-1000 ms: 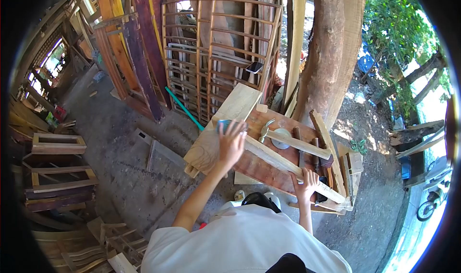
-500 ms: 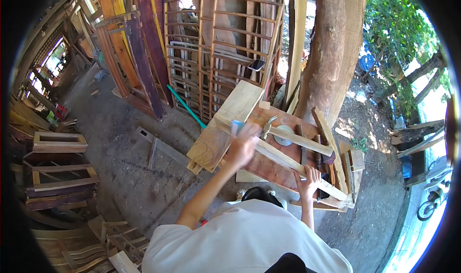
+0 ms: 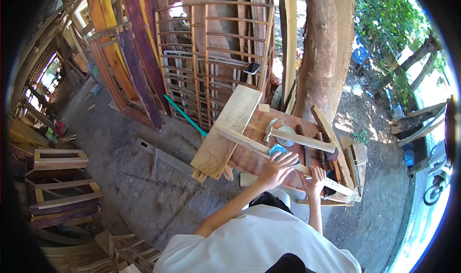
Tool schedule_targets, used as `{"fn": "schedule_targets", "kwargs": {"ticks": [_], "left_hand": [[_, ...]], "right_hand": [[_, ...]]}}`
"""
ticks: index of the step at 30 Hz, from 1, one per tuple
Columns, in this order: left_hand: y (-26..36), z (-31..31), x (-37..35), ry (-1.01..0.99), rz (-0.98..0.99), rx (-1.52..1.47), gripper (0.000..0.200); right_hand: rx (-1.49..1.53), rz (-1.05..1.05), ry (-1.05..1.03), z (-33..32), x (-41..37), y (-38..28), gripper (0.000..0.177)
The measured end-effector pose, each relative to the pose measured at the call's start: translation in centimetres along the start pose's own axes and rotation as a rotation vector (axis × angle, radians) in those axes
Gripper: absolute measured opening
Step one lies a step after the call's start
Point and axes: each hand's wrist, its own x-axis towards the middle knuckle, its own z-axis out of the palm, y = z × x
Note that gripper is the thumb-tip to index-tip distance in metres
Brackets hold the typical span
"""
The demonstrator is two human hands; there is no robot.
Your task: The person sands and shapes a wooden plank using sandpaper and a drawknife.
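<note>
Timber strip (image 3: 246, 142), long, narrow and pale, runs slantwise over the desk (image 3: 247, 161), from upper left to lower right. Its colour is a light, yellowish tan, lighter than the reddish-brown top beneath, and its long edges look nearly straight. The upper left end lies over a broad pale board (image 3: 211, 154) with curved, darker grain lines; the other end reaches the lower right corner of the desk. The stretch between and beneath the hands is partly covered, and the fine texture of the surface is too small to tell.

The left hand (image 3: 277, 171) is over the middle of the strip, fingers spread somewhat and reaching forward, with a blue pad (image 3: 277, 151) at the fingertips; how firmly they press on it cannot be told. The right hand (image 3: 314, 181) is just beside it, nearer the lower right end, its fingers bent over the strip with little gap, the thumb towards the left hand.

Beyond the strip lies a hammer (image 3: 270, 128) with a metal head, and just beside it a round, greyish disc (image 3: 285, 137). A small pale block (image 3: 263, 108) with rounded corners sits near the far edge, beside a thick, light-coloured plank (image 3: 246, 102).
</note>
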Motion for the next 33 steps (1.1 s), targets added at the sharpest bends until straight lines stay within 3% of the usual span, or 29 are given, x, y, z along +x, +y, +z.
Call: {"fn": "schedule_targets", "kwargs": {"ticks": [2,9,13,15,17,18,21,24,25,26,29,33], "left_hand": [[-1.5,-1.9,-0.2,0.001,0.015,-0.013,0.031],[-9.6,-10.2,-1.3,0.299,-0.247,0.296,0.033],[-8.9,-8.4,0.3,0.392,-0.273,0.316,0.028],[-5.4,-6.5,1.8,0.346,-0.137,0.176,0.024],[-2.1,-3.7,2.1,0.087,-0.180,-0.017,0.035],[-1.6,-1.7,1.8,0.091,0.050,0.030,0.037],[0.2,0.7,1.2,0.011,0.038,0.053,0.032],[-3.3,-3.3,1.9,0.064,0.068,0.081,0.026],[-3.3,-6.1,2.3,0.138,-0.100,0.107,0.016],[-6.6,-7.3,1.5,0.228,-0.025,0.256,0.016],[-13.4,-11.2,-0.4,0.343,-0.183,0.475,0.027],[-12.8,-12.9,0.1,0.313,-0.242,0.500,0.030]], "right_hand": [[-0.008,-0.020,0.012,-0.1,-0.2,0.0,0.038],[0.006,0.013,-0.025,0.2,0.1,0.5,0.039],[-0.057,0.018,0.016,0.1,0.6,-0.1,0.041],[-0.059,0.023,0.025,0.5,0.8,-0.1,0.042],[-0.056,0.016,0.035,0.6,0.9,0.1,0.042],[-0.055,0.006,0.037,0.7,0.8,0.2,0.043],[-0.032,0.011,0.014,0.6,0.5,0.4,0.042],[-0.042,-0.016,0.014,0.7,0.5,0.9,0.042],[-0.047,-0.020,0.019,0.8,0.6,1.0,0.043],[-0.045,-0.020,0.022,0.7,0.6,0.9,0.043],[-0.028,-0.011,0.026,0.6,0.5,0.5,0.042],[-0.031,0.000,0.047,0.0,0.9,-0.2,0.042]]}}
